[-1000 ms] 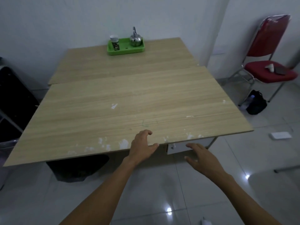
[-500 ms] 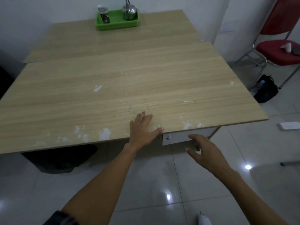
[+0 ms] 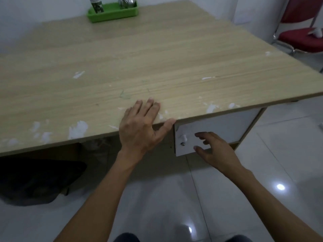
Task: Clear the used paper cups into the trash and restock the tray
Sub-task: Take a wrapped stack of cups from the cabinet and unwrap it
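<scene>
The left hand [image 3: 139,128] lies flat on the table [image 3: 157,58], and the open right hand [image 3: 215,151] could slip off the tiny knob [image 3: 183,137] just beside it.

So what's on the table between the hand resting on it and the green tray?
Nothing stands there. In the head view, only bare wooden table with a few white scuffs runs from the left hand to the green tray.

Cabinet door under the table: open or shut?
Looks shut: white door sits flat in its frame, no interior visible; right hand is beside the knob, not touching it.
</scene>
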`<state>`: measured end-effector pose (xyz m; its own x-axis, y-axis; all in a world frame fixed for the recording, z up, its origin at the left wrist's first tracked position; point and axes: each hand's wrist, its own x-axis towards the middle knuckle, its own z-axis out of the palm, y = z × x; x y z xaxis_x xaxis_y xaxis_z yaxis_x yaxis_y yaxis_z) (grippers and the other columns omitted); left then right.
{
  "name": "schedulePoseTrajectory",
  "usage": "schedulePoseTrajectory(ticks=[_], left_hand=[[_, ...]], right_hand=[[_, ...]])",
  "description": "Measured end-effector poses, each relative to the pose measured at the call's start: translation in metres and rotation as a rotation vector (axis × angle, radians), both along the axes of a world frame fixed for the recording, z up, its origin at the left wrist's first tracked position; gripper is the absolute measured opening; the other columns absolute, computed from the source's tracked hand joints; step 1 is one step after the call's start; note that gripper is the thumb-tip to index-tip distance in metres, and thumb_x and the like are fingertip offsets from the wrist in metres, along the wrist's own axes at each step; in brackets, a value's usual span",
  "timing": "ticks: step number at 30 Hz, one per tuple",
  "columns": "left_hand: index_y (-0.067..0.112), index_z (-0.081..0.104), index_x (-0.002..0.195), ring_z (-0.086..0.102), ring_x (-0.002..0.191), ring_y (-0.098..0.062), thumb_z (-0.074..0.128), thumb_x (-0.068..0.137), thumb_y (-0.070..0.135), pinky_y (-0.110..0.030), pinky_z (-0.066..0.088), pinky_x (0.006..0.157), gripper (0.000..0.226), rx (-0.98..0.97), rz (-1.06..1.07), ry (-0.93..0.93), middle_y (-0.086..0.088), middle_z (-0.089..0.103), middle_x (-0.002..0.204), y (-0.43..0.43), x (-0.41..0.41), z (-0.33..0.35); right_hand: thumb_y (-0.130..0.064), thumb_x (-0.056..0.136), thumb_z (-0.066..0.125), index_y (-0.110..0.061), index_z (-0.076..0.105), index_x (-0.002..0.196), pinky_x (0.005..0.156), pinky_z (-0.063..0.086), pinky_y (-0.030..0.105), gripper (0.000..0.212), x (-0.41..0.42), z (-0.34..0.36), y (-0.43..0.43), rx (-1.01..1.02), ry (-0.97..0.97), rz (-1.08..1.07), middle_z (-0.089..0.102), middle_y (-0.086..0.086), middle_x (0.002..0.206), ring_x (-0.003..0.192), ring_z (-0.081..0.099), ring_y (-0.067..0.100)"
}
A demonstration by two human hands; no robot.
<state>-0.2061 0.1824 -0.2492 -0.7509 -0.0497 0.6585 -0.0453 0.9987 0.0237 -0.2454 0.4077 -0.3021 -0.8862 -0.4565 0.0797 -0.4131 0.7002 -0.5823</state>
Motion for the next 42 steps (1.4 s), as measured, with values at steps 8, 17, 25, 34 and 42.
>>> schedulePoseTrajectory(ticks=[8,17,25,34,42], left_hand=[[0.016,0.075,0.1,0.072,0.078,-0.023,0.036,0.09,0.069,-0.029,0.05,0.066,0.067,-0.148,-0.029,0.386,-0.003,0.076,0.09,-0.009,-0.012,-0.026],[0.021,0.077,0.096,0.068,0.068,-0.018,0.034,0.083,0.078,-0.033,0.051,0.071,0.072,-0.024,-0.08,0.399,0.002,0.075,0.076,-0.001,-0.004,-0.023],[0.023,0.075,0.102,0.069,0.076,-0.019,0.029,0.08,0.081,-0.035,0.05,0.079,0.078,-0.004,-0.066,0.363,0.001,0.075,0.08,0.001,-0.001,-0.021],[0.023,0.074,0.104,0.069,0.082,-0.019,0.034,0.082,0.078,-0.035,0.048,0.084,0.071,0.02,-0.045,0.352,0.001,0.076,0.084,0.004,-0.001,-0.02],[0.022,0.075,0.103,0.069,0.078,-0.017,0.033,0.081,0.078,-0.034,0.048,0.084,0.073,0.029,-0.046,0.38,0.002,0.076,0.083,0.005,-0.001,-0.022]], right_hand=[[-0.037,0.09,0.058,-0.021,0.048,0.132,0.089,0.042,0.024,0.046,-0.013,-0.076,-0.018,0.043,0.253,0.053,0.05,-0.003,0.134,0.118,0.052,0.016],[-0.037,0.093,0.053,-0.021,0.035,0.143,0.107,0.034,0.029,0.055,0.001,-0.129,-0.034,0.088,0.365,0.105,0.028,-0.004,0.154,0.136,0.034,0.014],[-0.04,0.092,0.053,-0.022,0.023,0.147,0.111,0.03,0.034,0.065,-0.001,-0.133,-0.038,0.215,0.365,0.126,0.011,-0.002,0.159,0.141,0.027,0.018],[-0.039,0.091,0.053,-0.023,0.031,0.144,0.113,0.024,0.038,0.059,0.007,-0.13,-0.033,0.251,0.522,0.098,0.019,0.003,0.157,0.143,0.022,0.022],[-0.04,0.09,0.053,-0.021,0.031,0.143,0.111,0.028,0.041,0.06,-0.003,-0.13,-0.045,0.366,0.466,0.104,0.022,0.006,0.155,0.134,0.037,0.026]])
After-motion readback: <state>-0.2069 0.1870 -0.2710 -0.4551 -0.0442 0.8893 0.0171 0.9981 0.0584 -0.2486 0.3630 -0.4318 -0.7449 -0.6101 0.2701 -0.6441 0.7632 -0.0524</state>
